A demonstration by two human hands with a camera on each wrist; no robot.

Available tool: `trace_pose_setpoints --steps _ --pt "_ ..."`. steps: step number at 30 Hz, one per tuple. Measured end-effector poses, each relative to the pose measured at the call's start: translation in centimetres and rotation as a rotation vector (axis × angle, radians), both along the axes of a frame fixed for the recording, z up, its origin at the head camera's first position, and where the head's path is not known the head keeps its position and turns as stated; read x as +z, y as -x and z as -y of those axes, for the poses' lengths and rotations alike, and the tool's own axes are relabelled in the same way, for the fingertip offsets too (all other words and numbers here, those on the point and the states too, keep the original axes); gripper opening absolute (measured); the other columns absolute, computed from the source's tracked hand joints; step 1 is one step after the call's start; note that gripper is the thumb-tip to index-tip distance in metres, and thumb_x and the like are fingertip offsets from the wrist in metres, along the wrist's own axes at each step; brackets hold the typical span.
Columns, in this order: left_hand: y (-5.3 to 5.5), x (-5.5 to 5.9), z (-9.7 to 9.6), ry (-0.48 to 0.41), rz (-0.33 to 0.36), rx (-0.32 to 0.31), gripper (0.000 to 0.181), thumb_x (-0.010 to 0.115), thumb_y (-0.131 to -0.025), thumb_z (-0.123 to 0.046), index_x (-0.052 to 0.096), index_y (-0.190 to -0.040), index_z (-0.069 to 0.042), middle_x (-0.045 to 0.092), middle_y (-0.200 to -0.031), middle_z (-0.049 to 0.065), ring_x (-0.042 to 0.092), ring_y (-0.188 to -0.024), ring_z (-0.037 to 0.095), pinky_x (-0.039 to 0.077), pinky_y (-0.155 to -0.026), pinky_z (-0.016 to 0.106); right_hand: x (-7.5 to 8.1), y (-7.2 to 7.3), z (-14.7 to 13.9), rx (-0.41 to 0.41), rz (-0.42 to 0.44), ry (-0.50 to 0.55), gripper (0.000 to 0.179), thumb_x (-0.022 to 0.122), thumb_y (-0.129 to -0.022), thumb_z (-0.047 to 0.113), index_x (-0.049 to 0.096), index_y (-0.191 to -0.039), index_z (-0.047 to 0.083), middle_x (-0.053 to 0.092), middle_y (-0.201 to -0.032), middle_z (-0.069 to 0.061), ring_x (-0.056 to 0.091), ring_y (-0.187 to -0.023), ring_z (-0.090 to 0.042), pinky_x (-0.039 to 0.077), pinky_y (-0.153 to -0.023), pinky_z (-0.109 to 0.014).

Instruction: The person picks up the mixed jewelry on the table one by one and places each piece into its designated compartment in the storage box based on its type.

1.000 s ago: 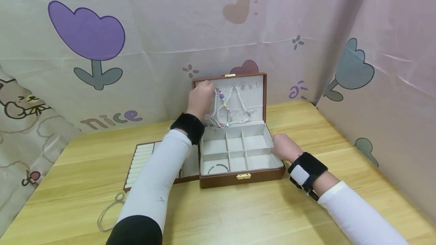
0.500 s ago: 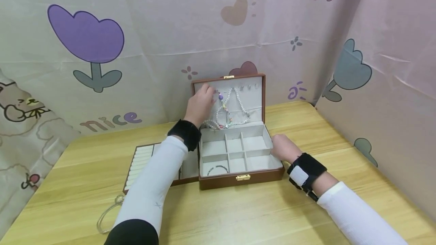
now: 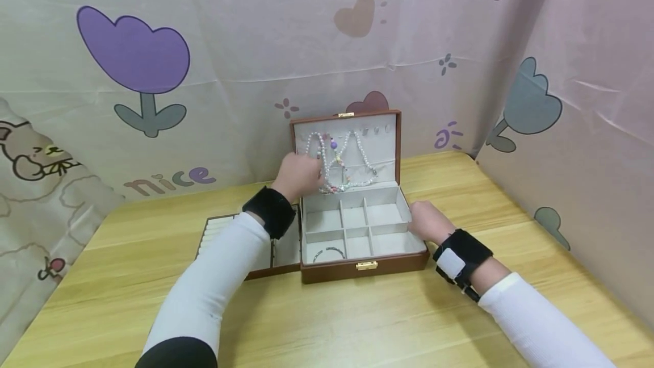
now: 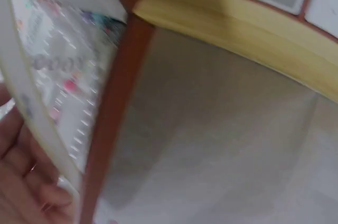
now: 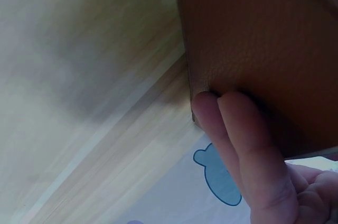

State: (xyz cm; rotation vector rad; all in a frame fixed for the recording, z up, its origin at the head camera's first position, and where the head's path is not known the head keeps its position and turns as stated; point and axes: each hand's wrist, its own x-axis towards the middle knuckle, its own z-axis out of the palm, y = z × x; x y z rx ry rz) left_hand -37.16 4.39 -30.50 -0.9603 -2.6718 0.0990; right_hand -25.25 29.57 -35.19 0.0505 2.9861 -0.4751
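Note:
An open brown jewelry box (image 3: 337,275) with white compartments stands mid-table in the head view. Two beaded necklaces, a plain pearl one (image 3: 363,156) and one with coloured beads (image 3: 334,145), hang inside its raised lid (image 3: 398,143). My left hand (image 3: 300,176) is at the lid's lower left, over the lower strands. In the left wrist view its fingers (image 4: 31,163) are curled beside the lid's edge; I cannot tell whether they pinch a strand. My right hand (image 3: 429,221) holds the box's right wall, two fingers (image 5: 248,129) flat against the brown leather outside.
A silvery bracelet (image 3: 329,250) lies in the box's front left compartment. Left of the box is a brown-rimmed tray (image 3: 276,270) with white ring rolls (image 3: 217,225), partly under my left arm. A printed curtain (image 3: 245,33) backs the table (image 3: 357,322).
My left hand has come down from the lid's upper left, uncovering a necklace hanging there. My left forearm now covers the loop of cord at the table's left. My right hand stays put.

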Motion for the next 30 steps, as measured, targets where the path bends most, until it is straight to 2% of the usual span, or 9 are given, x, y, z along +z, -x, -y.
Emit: trace_pose_setpoints --steps 2,4,7,10,13,17,19,24,30 --pt "-0.3 -0.3 -0.3 0.079 0.066 0.003 0.034 0.049 -0.085 -0.025 0.04 -0.054 -0.016 0.034 -0.05 -0.006 0.036 -0.047 0.011 0.03 -0.045 0.024 0.0 0.0 0.0 -0.002 0.003 0.0 0.022 0.054 -0.081 -0.004 0.06 -0.099 -0.014 0.059 -0.077 -0.013 0.049 -0.061 -0.018 0.038 -0.053 -0.023" --pt "-0.7 -0.4 -0.7 0.112 0.1 0.003 0.033 0.052 -0.083 -0.024 0.038 -0.053 -0.017 0.034 -0.051 -0.006 0.036 -0.048 0.011 0.034 -0.045 0.026 0.1 0.0 0.0 -0.005 0.007 0.002 0.022 0.054 -0.081 -0.004 0.06 -0.099 -0.014 0.059 -0.077 -0.013 0.05 -0.061 -0.018 0.038 -0.052 -0.023" --pt "-1.2 -0.3 -1.3 0.166 0.096 0.007 0.021 0.056 -0.08 -0.018 0.052 -0.06 -0.013 0.049 -0.057 -0.004 0.047 -0.055 0.012 0.047 -0.055 0.032 0.1 0.0 0.0 -0.006 0.005 0.002 0.022 0.054 -0.08 -0.004 0.06 -0.099 -0.014 0.059 -0.077 -0.013 0.049 -0.06 -0.017 0.038 -0.052 -0.023" --pt "-1.5 -0.3 -2.0 0.195 0.08 0.037 0.009 0.056 -0.085 -0.01 0.065 -0.081 -0.009 0.064 -0.073 0.002 0.059 -0.065 0.017 0.054 -0.064 0.038 0.2 0.0 0.0 -0.004 0.0 0.003 0.022 0.053 -0.08 -0.004 0.061 -0.098 -0.013 0.06 -0.077 -0.013 0.049 -0.06 -0.017 0.038 -0.052 -0.023" --pt "-1.2 -0.8 -2.5 0.081 0.159 0.058 0.01 0.056 -0.088 -0.008 0.065 -0.092 -0.008 0.067 -0.083 0.005 0.062 -0.071 0.019 0.054 -0.063 0.033 0.1 0.0 0.1 -0.005 0.003 0.008 0.021 0.053 -0.08 -0.005 0.061 -0.097 -0.013 0.059 -0.076 -0.012 0.049 -0.061 -0.017 0.039 -0.053 -0.023" --pt "-0.6 -1.7 -3.2 -0.175 0.32 0.004 0.008 0.056 -0.088 -0.01 0.063 -0.091 -0.006 0.066 -0.084 0.006 0.056 -0.068 0.015 0.047 -0.058 0.024 -0.1 -0.2 0.2 -0.007 0.012 0.013 0.019 0.052 -0.079 -0.005 0.061 -0.095 -0.013 0.058 -0.075 -0.012 0.049 -0.061 -0.017 0.039 -0.053 -0.023" --pt "-0.4 -2.1 -3.5 -0.248 0.372 -0.019 0.008 0.056 -0.088 -0.009 0.061 -0.092 -0.004 0.065 -0.084 0.007 0.053 -0.066 0.014 0.044 -0.056 0.022 -0.3 -0.2 0.3 -0.008 0.015 0.015 0.02 0.052 -0.079 -0.005 0.061 -0.096 -0.013 0.059 -0.076 -0.012 0.049 -0.061 -0.017 0.039 -0.053 -0.023" --pt "-0.3 -2.5 -3.4 -0.3 0.421 -0.021 0.011 0.052 -0.087 -0.002 0.058 -0.096 -0.003 0.063 -0.088 0.008 0.052 -0.067 0.015 0.044 -0.056 0.022 -0.4 -0.2 0.3 -0.012 0.017 0.023 0.023 0.053 -0.08 -0.005 0.061 -0.1 -0.013 0.061 -0.08 -0.014 0.05 -0.061 -0.017 0.039 -0.053 -0.023" --pt "-0.5 -1.8 -2.9 -0.291 0.422 0.019 0.013 0.052 -0.086 -0.002 0.059 -0.097 -0.004 0.065 -0.095 0.009 0.058 -0.079 0.02 0.05 -0.067 0.029 -0.1 -0.1 0.1 -0.006 0.016 0.009 0.024 0.053 -0.08 -0.005 0.059 -0.102 -0.014 0.062 -0.082 -0.015 0.051 -0.063 -0.018 0.041 -0.054 -0.024"
